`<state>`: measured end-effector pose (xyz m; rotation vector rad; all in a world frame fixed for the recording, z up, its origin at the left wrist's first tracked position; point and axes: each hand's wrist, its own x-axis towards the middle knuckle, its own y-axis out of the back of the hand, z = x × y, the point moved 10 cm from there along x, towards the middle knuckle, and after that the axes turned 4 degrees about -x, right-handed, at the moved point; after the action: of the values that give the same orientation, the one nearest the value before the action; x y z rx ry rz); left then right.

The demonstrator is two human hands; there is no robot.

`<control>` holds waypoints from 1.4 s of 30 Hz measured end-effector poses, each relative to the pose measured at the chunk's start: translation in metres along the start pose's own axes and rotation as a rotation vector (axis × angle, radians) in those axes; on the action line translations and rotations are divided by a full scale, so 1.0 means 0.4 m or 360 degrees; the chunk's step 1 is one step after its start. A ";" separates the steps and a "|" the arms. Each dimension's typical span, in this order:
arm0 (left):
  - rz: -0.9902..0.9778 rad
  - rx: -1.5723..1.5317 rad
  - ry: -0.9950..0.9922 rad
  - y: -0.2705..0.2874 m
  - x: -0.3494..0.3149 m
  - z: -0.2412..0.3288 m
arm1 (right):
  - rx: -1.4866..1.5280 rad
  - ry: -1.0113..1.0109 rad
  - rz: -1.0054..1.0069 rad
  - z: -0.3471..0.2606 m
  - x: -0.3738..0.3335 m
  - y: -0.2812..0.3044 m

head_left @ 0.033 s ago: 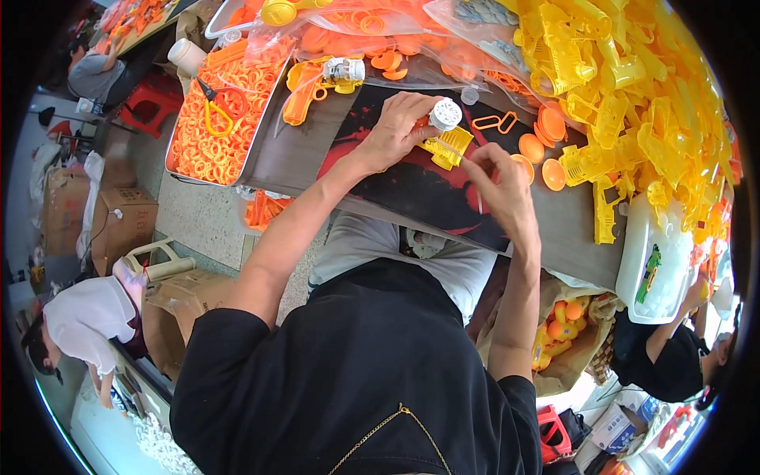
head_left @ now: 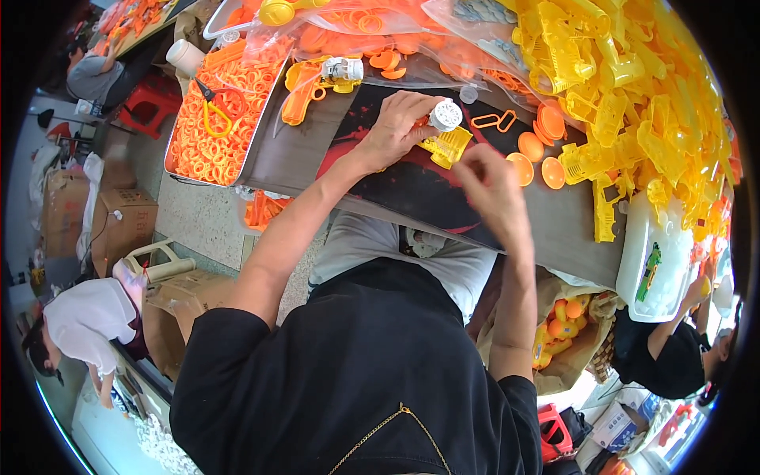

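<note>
My left hand (head_left: pixel 394 133) is closed around a toy gun part, with a yellow plastic shell (head_left: pixel 448 146) and a white round perforated piece (head_left: pixel 446 115) sticking out past the fingers. A bit of orange shows between the fingertips. Just right of the shell is my right hand (head_left: pixel 492 188), blurred, its fingers curled together; whatever is in them cannot be made out. Beneath both hands lies a dark mat with red patches (head_left: pixel 388 190). An orange and yellow toy gun (head_left: pixel 302 93) with a white cylinder rests beyond my left forearm.
A metal tray (head_left: pixel 247 168) of small orange rings holds yellow-handled scissors (head_left: pixel 212 111) at left. Yellow shells (head_left: pixel 590 71) are heaped at right, above a white tub (head_left: pixel 659 277). Orange discs (head_left: pixel 531 147) and an orange loop piece (head_left: pixel 494 121) lie beyond my right hand. Other people sit nearby.
My right hand has turned and shifted slightly, its fingers lifting a little away from the yellow shell. The thin pale stick seen by its fingers no longer shows. My left hand stays put.
</note>
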<state>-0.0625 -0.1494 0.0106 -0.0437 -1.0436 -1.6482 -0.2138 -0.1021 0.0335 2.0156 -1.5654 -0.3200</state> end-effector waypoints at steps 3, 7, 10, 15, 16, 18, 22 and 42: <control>-0.0072 0.0083 -0.0064 -0.006 0.002 0.024 | -0.0968 0.0554 -0.0028 -0.079 -0.046 -0.179; -0.0079 0.0028 -0.0122 -0.012 0.004 0.030 | 0.0057 0.0070 0.0111 -0.006 -0.060 -0.105; -0.0094 0.0042 -0.0094 -0.008 -0.005 0.022 | -0.0706 0.0162 0.0424 -0.029 -0.029 -0.027; -0.0061 0.0187 -0.0211 -0.009 0.001 0.050 | -0.0898 0.0251 0.0327 0.015 -0.006 -0.108; -0.0056 0.0228 -0.0230 -0.017 0.001 0.060 | -0.0881 0.0245 0.0380 0.021 -0.015 -0.103; -0.0066 0.0204 -0.0201 -0.018 0.000 0.049 | -0.0770 0.0148 0.0380 0.029 -0.018 -0.086; -0.0053 0.0175 -0.0184 -0.009 -0.003 0.044 | -0.0800 0.0115 0.0540 0.023 -0.036 -0.024; -0.0525 -0.0442 -0.0138 0.045 0.078 0.022 | -0.0063 0.0203 0.0276 -0.011 0.051 0.007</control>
<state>-0.0638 -0.1673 0.0431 -0.1332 -0.9138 -2.1004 -0.2081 -0.1206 0.0418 1.8184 -1.6265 -0.1508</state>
